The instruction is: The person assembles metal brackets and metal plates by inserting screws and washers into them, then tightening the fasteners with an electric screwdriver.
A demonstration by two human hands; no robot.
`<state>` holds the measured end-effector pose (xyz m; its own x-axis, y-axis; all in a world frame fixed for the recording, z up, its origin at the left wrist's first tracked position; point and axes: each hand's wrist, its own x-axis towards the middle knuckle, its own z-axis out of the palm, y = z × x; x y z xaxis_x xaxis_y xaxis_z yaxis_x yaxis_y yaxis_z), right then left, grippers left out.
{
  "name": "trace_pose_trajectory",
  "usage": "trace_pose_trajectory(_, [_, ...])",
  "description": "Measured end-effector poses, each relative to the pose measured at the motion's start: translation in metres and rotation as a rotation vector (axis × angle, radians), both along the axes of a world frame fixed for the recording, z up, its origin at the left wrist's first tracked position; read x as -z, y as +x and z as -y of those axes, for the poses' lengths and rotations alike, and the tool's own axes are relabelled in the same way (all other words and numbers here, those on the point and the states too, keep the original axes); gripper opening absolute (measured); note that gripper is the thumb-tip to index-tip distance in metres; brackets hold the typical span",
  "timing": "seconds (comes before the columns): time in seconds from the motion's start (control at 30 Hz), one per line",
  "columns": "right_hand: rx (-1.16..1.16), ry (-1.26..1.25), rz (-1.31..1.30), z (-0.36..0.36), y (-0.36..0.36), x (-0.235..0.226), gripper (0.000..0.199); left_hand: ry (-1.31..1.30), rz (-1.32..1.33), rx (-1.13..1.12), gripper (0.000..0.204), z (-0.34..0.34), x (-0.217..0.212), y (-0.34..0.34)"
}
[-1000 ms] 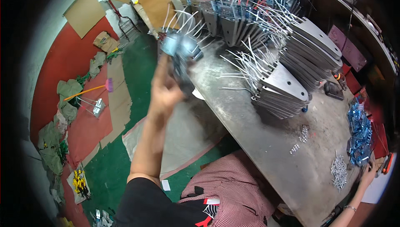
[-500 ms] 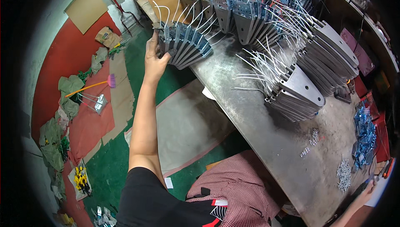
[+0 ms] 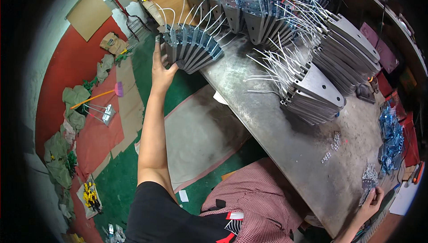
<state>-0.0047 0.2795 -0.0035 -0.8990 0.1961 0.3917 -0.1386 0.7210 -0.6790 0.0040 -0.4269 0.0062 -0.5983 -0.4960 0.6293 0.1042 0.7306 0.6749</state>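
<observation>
My left hand (image 3: 161, 66) reaches far out to the left end of a grey metal table (image 3: 285, 140). It presses flat against the outermost plate of a fanned stack of grey metal plates (image 3: 194, 49) with white wires sticking up. The fingers point up along that plate and the thumb hooks under its lower edge. My right hand (image 3: 370, 203) rests at the table's near right edge, fingers curled beside a small heap of silver parts (image 3: 368, 176). Whether it holds any of them is too small to tell.
More fanned plate stacks with white wires (image 3: 312, 87) fill the back of the table. Blue parts (image 3: 390, 136) lie at the right edge. The floor has a grey mat (image 3: 196, 136), a broom (image 3: 100, 93), rags and cardboard. A red checked cloth (image 3: 254, 198) lies below.
My left hand carried a wired plate up from mid-air to the far stack and now holds it against the stack's end. The view has shifted slightly.
</observation>
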Motion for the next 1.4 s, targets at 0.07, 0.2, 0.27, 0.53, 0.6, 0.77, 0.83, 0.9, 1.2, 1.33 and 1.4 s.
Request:
trace_pose_trajectory(0.07, [-0.004, -0.038, 0.034, 0.007, 0.006, 0.001, 0.021, 0.017, -0.018, -0.016, 0.088, -0.003, 0.0, 0.006])
trace_pose_trajectory(0.2, [0.053, -0.234, 0.053, 0.029, 0.018, 0.003, 0.022, -0.418, -0.106, -0.28, 0.076, -0.071, -0.029, -0.002])
trace_pose_trajectory(0.27, [0.047, -0.335, 0.024, 0.052, 0.02, 0.003, 0.024, -0.115, -0.284, 0.059, 0.064, -0.134, -0.047, -0.008])
trace_pose_trajectory(0.53, [-0.238, -0.446, 0.147, 0.104, 0.033, -0.02, 0.027, -0.91, -0.012, 0.629, 0.055, -0.286, -0.094, -0.082])
trace_pose_trajectory(0.6, [-0.207, -0.573, 0.138, 0.092, 0.041, -0.016, 0.03, -1.033, 0.099, 0.602, 0.054, -0.296, -0.096, -0.085])
trace_pose_trajectory(0.77, [-0.073, -0.723, 0.4, 0.084, 0.067, -0.021, 0.029, -0.95, -0.126, 0.841, 0.034, -0.348, -0.095, -0.047])
trace_pose_trajectory(0.83, [-0.119, -0.747, 0.459, 0.1, 0.077, -0.02, 0.019, -0.658, -0.352, 1.018, 0.027, -0.388, -0.083, -0.023])
trace_pose_trajectory(0.9, [-0.431, -0.257, 0.357, 0.099, 0.075, -0.02, 0.021, -0.404, -0.347, 1.174, 0.024, -0.406, -0.067, -0.008])
trace_pose_trajectory(1.2, [-0.249, -0.706, 0.226, 0.085, 0.068, -0.006, 0.014, -0.28, 0.688, 1.255, 0.054, -0.439, -0.026, -0.01])
trace_pose_trajectory(1.33, [-0.158, -0.677, 0.096, 0.078, 0.067, -0.004, 0.018, 0.755, 0.967, 1.432, 0.046, -0.444, -0.009, -0.008])
trace_pose_trajectory(1.4, [-0.103, -0.596, 0.108, 0.07, 0.069, -0.008, 0.021, 0.909, 0.984, 1.453, 0.04, -0.447, -0.001, -0.004])
